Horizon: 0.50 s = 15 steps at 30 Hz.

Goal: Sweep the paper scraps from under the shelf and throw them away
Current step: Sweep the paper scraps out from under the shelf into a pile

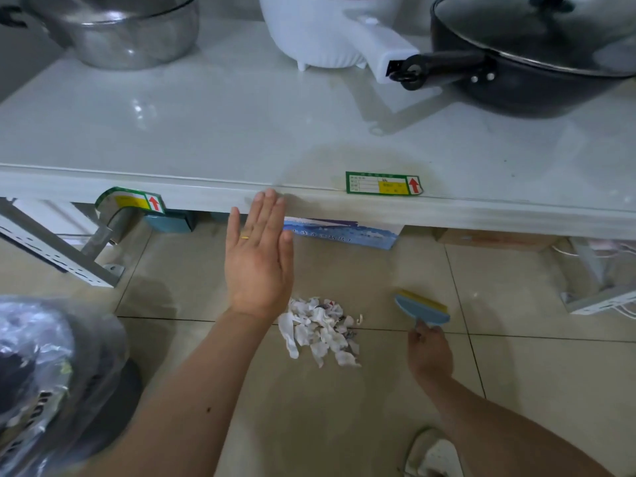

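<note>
White paper scraps (321, 330) lie heaped on the floor tiles (537, 380), clear of the shelf (206, 139). I'd keep the brush (422, 308) low and draw it leftward in short strokes. My right hand (430, 352) clasps its handle just right of the heap; my left hand (258, 259) hangs flat and spread, holding nothing, above the heap's left edge.
</note>
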Available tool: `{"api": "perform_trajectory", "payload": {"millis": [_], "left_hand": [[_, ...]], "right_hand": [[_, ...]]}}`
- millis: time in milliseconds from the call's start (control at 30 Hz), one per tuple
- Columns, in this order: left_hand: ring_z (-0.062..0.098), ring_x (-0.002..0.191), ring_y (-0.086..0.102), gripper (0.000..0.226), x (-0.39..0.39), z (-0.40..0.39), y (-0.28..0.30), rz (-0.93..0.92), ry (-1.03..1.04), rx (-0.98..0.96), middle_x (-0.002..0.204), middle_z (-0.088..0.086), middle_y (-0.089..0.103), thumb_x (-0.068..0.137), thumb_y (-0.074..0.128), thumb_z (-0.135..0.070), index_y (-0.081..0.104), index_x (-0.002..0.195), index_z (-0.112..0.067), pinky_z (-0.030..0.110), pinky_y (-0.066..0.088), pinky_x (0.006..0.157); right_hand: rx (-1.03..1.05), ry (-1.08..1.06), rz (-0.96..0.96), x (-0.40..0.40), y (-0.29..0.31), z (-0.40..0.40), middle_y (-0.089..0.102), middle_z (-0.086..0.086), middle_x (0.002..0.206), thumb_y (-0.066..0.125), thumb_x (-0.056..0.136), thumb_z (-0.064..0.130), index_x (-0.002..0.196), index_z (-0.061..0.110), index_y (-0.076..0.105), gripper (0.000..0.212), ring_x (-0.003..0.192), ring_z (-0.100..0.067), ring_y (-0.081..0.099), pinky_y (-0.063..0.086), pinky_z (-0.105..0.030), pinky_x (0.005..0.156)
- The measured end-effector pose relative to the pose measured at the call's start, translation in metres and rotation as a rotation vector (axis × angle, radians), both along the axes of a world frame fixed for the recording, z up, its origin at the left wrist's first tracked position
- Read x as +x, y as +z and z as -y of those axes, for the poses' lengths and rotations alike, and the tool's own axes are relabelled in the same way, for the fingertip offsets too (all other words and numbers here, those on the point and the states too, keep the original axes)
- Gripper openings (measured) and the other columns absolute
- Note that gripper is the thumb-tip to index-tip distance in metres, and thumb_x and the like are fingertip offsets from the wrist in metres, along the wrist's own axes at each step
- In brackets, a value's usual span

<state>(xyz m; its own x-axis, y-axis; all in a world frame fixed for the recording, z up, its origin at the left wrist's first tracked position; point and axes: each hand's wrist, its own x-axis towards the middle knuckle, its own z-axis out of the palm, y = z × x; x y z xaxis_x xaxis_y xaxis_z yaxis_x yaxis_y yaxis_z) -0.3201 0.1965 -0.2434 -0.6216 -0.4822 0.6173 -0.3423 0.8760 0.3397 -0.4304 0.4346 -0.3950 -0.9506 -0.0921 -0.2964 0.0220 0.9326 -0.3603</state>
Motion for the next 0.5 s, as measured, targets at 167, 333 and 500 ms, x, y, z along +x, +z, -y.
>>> {"api": "perform_trajectory", "payload": {"millis": [167,333,500], "left_hand": [[0.028,0.131,0.042,0.061,-0.007,0.006,-0.014,-0.019,0.028,-0.068,0.137,0.020,0.050,0.104,0.011,-0.032,0.050,0.131,0.006,0.031,0.001,0.118],[0.030,0.130,0.041,0.059,-0.012,0.004,-0.021,-0.050,0.037,-0.104,0.137,0.022,0.050,0.104,0.013,-0.029,0.050,0.130,0.008,0.028,-0.001,0.118],[0.034,0.131,0.039,0.061,-0.016,0.005,-0.024,-0.047,0.056,-0.112,0.139,0.024,0.046,0.104,0.011,-0.031,0.047,0.133,0.008,0.025,-0.005,0.117]], "right_hand": [[0.087,-0.017,0.106,-0.006,-0.016,-0.015,0.052,-0.019,0.129,0.033,0.101,0.023,0.142,0.016,0.044,0.042,0.117,-0.034,0.055,0.046,-0.037,0.092],[0.111,0.002,0.269,0.002,-0.038,-0.015,0.047,-0.017,0.138,0.030,0.101,0.023,0.148,0.015,0.032,0.048,0.127,-0.032,0.050,0.042,-0.037,0.101],[0.143,0.041,0.371,0.010,-0.043,-0.009,0.037,-0.015,0.147,0.026,0.102,0.016,0.154,0.019,0.011,0.055,0.133,-0.031,0.043,0.039,-0.037,0.106]]}}
